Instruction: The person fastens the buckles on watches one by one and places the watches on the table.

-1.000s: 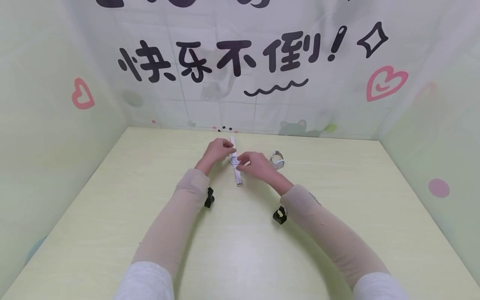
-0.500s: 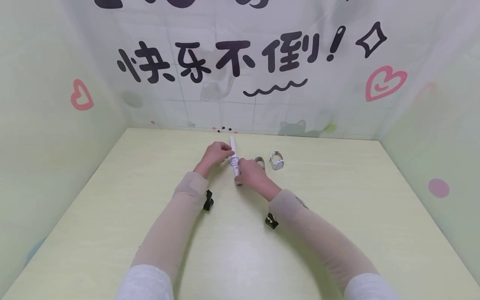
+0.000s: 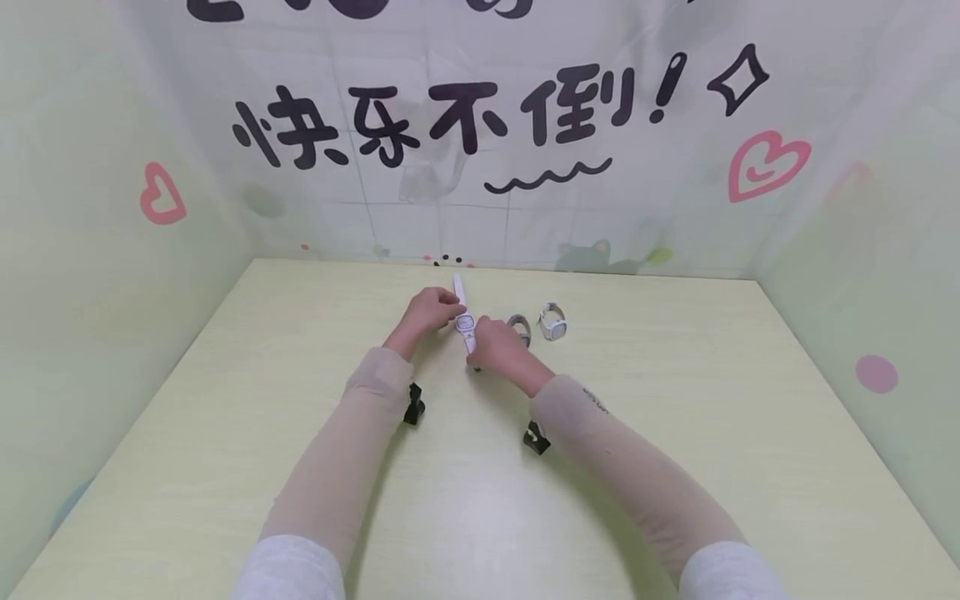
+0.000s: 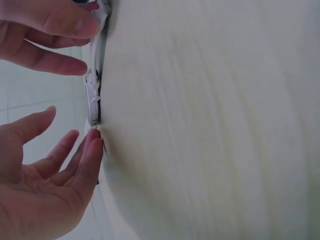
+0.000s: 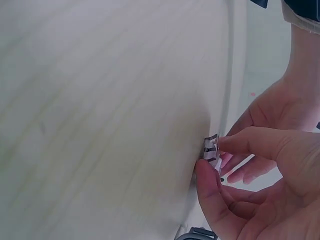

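Note:
A white watch [image 3: 465, 322] lies stretched out on the pale yellow table [image 3: 675, 433], its strap running away from me. My right hand [image 3: 495, 345] pinches the near buckle end [image 5: 211, 147] between thumb and forefinger. My left hand [image 3: 431, 309] is beside the watch's face and far strap. In the left wrist view its fingers [image 4: 92, 150] are fairly straight, with the tips touching the watch [image 4: 93, 90] and the thumb held apart. The near strap end is hidden under my right hand in the head view.
A grey watch [image 3: 519, 327] and a second white watch [image 3: 553, 321] lie just right of my right hand. Patterned walls close the table in at the back and on both sides. Black wrist cameras [image 3: 412, 405] hang under both forearms.
My right hand slid from the watch face toward me to the buckle end, uncovering the grey watch. The white watch shifted slightly left. My left hand barely moved.

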A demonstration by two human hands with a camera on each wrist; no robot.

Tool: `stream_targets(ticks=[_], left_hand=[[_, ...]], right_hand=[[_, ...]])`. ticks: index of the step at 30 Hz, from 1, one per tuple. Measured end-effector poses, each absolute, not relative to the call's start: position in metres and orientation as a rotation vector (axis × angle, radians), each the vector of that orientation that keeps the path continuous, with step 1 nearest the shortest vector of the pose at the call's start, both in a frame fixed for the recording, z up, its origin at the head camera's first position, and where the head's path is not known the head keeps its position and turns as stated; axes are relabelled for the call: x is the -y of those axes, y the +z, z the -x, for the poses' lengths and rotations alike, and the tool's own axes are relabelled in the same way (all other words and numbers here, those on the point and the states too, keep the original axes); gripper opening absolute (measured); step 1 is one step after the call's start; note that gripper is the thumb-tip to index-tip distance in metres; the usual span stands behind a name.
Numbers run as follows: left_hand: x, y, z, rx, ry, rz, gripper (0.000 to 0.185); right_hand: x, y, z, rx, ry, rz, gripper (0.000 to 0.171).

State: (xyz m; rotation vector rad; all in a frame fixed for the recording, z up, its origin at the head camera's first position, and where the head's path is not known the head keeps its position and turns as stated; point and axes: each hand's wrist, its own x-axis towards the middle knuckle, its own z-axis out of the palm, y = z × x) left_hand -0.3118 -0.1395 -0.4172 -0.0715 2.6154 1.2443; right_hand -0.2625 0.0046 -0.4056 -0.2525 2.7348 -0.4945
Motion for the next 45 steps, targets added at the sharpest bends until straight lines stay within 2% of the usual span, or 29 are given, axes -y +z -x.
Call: stream_targets(ticks=[2, 9, 27, 45], left_hand=[[0.140, -0.417, 0.311, -2.615, 1.248, 0.067, 0.043], [0.145, -0.410, 0.304, -2.675, 1.177, -0.017, 0.040], [0.146, -0.386, 0.283, -2.806, 0.958, -0.657, 0.034], [0.141, -0.380, 0.273, -2.994, 0.710, -0.782, 0.021]], right_hand=[[-0.006, -0.406, 0.263, -2.718, -0.533, 0.244, 0.051], [-0.013, -0.406, 0.266, -2.678, -0.680, 0.285, 0.020], [-0.024, -0.395, 0.274, -2.635, -1.098, 0.309, 0.024], [-0.036, -0.383, 0.274, -2.492, -1.478, 0.213, 0.021]])
